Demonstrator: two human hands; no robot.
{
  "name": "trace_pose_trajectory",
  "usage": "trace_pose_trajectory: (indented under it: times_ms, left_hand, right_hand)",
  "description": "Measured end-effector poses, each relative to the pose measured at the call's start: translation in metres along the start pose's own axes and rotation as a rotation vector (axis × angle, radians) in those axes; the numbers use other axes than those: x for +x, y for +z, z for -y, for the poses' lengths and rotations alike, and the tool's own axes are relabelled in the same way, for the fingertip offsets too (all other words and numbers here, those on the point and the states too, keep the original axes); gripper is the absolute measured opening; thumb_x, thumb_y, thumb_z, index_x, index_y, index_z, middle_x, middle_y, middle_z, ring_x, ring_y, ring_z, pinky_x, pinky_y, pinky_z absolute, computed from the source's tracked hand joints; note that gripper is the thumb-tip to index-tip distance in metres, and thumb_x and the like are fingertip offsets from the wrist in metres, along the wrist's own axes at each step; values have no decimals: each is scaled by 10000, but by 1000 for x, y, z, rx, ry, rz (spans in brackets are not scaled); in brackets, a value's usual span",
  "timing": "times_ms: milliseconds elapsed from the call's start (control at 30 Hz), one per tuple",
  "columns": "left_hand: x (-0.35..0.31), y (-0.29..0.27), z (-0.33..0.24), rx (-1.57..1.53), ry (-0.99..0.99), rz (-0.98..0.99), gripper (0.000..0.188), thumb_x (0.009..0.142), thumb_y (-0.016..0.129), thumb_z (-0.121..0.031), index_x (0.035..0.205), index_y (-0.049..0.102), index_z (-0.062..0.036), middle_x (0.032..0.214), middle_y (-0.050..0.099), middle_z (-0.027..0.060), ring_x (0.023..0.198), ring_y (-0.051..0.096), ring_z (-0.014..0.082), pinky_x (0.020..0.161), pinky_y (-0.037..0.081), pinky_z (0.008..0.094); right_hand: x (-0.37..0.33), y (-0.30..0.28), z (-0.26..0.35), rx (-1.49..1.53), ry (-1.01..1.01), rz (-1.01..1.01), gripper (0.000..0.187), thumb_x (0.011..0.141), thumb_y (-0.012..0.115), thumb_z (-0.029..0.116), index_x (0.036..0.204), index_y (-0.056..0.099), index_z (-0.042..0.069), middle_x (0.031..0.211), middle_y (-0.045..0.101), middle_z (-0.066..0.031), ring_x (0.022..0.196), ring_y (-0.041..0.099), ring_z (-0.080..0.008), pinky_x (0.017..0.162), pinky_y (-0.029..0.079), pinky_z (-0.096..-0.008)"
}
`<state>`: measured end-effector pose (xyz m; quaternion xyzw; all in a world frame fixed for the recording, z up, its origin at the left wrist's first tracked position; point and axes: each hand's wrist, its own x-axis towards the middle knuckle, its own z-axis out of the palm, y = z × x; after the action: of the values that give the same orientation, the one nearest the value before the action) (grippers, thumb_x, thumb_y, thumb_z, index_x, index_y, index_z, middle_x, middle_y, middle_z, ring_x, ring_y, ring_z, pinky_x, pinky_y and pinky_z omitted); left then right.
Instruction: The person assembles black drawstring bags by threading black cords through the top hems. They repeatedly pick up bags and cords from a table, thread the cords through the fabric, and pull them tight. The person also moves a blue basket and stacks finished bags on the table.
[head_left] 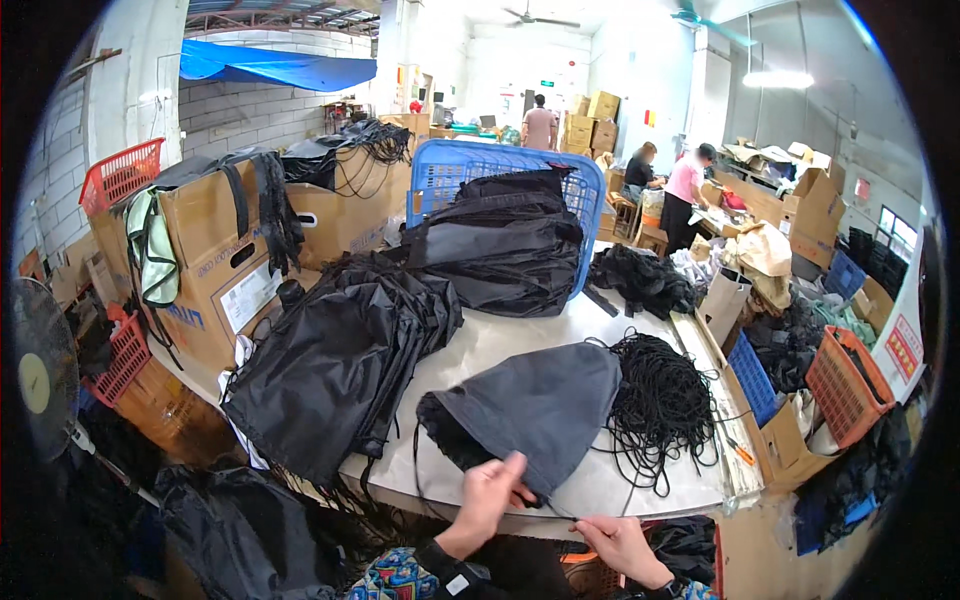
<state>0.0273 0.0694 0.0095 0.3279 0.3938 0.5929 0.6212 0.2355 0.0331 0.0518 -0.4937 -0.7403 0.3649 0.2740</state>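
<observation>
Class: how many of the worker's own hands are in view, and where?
2: the left hand grips the near edge of the dark cloth bag; the right hand, to its right, pinches a thin black cord.

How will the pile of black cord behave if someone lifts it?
The cord pile would probably sag, being thin, loose loops. It may snag or tangle, since strands cross everywhere and some trail across the table.

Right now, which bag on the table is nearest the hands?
The single bag beside the tangled cord, its near edge at the left hand, unlike the bags piled to its left and in the blue basket.
</observation>
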Motion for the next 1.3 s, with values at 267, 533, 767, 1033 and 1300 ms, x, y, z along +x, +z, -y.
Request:
trace_pose_trajectory:
  times_ms: [267, 533, 767, 1033, 1300]
  left_hand:
    - [-14, 10, 28, 391, 59, 234, 435, 929, 586, -329, 644, 550, -2, 550, 459, -23, 538, 387, 43, 457, 316, 254]
    - [10, -1, 0, -1, 193, -102, 218, 897, 619, -164, 756, 593, -1, 676, 575, -30, 621, 467, 46, 532, 411, 250]
    - [5, 19, 38, 533, 293, 123, 277, 901, 610, -189, 726, 493, -9, 597, 504, 78, 537, 462, 127, 495, 383, 292]
    - [-7, 32, 52, 1222, 736, 264, 89, 879, 527, -169, 923, 554, -97, 674, 577, 130, 569, 601, 339, 494, 483, 442]
    - [34, -54, 16, 2171, 1010, -10, 112, 740, 527, -128, 820, 604, -107, 678, 588, 76, 655, 624, 212, 537, 487, 346]
  right_hand:
    - [18, 43, -28, 606, 195, -2, 235, 949, 544, 183, 865, 658, -5, 610, 491, 48, 538, 400, -38, 483, 298, -199]
    - [12, 26, -7, 180, 71, 67, 229, 962, 492, 163, 957, 648, -4, 641, 589, 3, 587, 509, -55, 547, 419, -219]
    - [45, -17, -24, -506, -594, 79, 98, 824, 621, 121, 855, 683, 53, 691, 622, -136, 627, 582, -308, 602, 473, -400]
    - [64, -79, 118, 119, -564, -440, 428, 977, 416, 165, 1343, 374, -53, 1157, 585, -136, 1023, 555, -175, 902, 416, -294]
    - [-4, -126, 8, 838, -485, -1414, 253, 967, 500, 203, 1116, 504, -2, 756, 479, 21, 648, 443, -52, 576, 374, -173]
